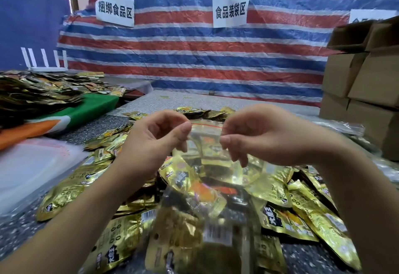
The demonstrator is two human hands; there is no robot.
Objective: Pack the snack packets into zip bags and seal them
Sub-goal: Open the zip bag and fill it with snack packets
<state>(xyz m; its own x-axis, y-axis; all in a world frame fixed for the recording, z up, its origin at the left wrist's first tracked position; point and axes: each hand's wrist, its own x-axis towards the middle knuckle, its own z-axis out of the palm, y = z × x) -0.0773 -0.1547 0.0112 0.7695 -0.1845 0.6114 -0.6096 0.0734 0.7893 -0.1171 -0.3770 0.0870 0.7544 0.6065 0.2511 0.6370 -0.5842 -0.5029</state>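
Zip bag point(206, 135) held up over table, top edge pinched by left hand point(156, 136) and right hand point(262, 135). Gold packets seen inside; seal state unclear. Loose snack packets point(302, 215) heaped below, unpacked. Most of task judged left.

light: bright, even | glare: gold packets point(313, 215) | blur: near bottom | edges: wide-angle bowed
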